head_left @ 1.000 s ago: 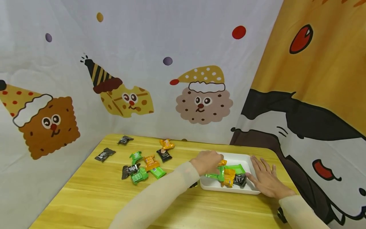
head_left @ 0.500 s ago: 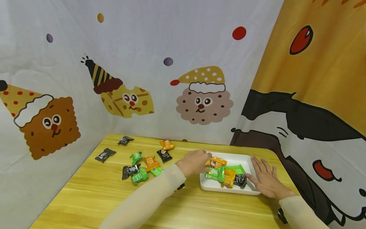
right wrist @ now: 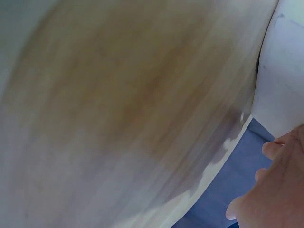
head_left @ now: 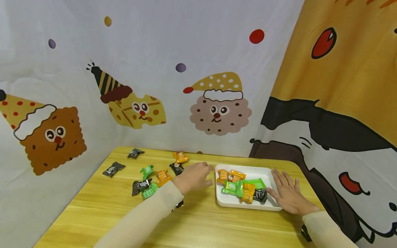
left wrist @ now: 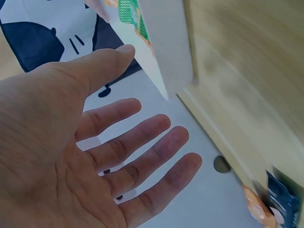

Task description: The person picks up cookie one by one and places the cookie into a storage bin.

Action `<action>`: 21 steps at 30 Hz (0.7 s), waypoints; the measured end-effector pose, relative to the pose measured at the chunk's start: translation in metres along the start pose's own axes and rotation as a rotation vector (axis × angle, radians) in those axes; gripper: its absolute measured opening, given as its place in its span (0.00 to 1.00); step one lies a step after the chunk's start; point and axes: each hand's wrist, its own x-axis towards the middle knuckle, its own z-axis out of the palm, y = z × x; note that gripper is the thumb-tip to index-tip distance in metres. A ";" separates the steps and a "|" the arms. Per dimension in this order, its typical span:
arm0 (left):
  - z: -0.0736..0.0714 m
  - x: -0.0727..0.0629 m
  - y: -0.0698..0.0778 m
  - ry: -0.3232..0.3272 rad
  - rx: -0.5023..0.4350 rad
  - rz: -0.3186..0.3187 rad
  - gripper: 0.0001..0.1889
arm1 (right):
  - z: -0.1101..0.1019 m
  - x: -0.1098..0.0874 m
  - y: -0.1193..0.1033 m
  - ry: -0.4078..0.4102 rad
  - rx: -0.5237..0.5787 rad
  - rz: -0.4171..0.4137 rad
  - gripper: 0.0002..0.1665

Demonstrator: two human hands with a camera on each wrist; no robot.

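Observation:
My left hand hovers over the table just left of a white tray. Its fingers and thumb spread loosely in the left wrist view, with nothing in the palm. In the tray lie wrapped candies: a green one in front, orange ones at the left and middle, a flat green packet, and a black one. My right hand rests along the tray's right side with straight fingers, its thumb near the rim. In the right wrist view only part of that hand shows.
More wrapped candies are scattered on the left of the wooden table: black ones, green ones and orange ones. My left forearm and hand partly cover some. A printed curtain hangs behind the table's far edge.
My left hand has withdrawn leftward from over the tray, uncovering the orange candies at its left end, and now stands outside it. My right hand has stayed at the tray's right side.

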 end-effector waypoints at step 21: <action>0.006 -0.072 -0.061 0.010 -0.089 -0.093 0.29 | -0.003 0.000 -0.003 -0.002 -0.008 0.001 0.58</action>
